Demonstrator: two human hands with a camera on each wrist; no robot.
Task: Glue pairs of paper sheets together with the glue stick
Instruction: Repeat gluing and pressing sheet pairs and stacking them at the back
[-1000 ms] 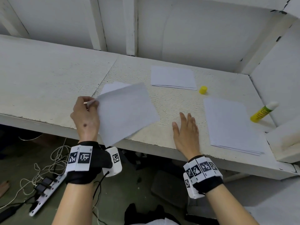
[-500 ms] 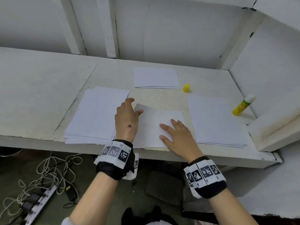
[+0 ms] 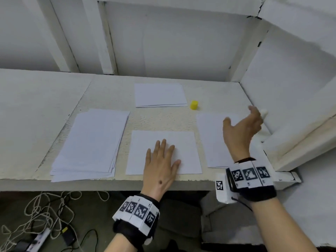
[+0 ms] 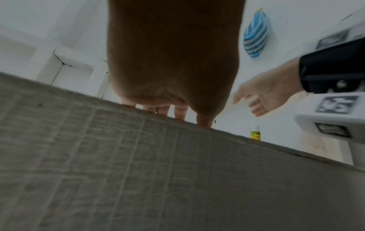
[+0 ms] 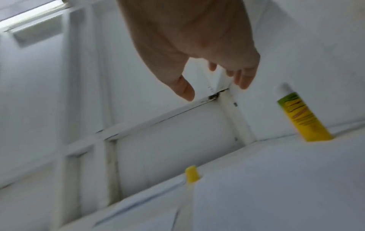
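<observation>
Half a second before, both hands lay on the near middle sheet (image 3: 163,151); now only the left hand (image 3: 161,160) pressed it flat, fingers straight, while the right hand (image 3: 241,128) had lifted toward the glue stick (image 5: 302,115) at the far right — its grip spread apart, holding nothing. The stick stood leaning, uncapped, yellow-labelled with a white tip. Four lots of thin white paper lay on the rough white counter (image 3: 45,106): a left stack (image 3: 91,142), a far stack (image 3: 160,95), a right stack (image 3: 211,139), the single sheet. One small yellow cylindrical cap (image 3: 194,105) sat beside the far stack.
</observation>
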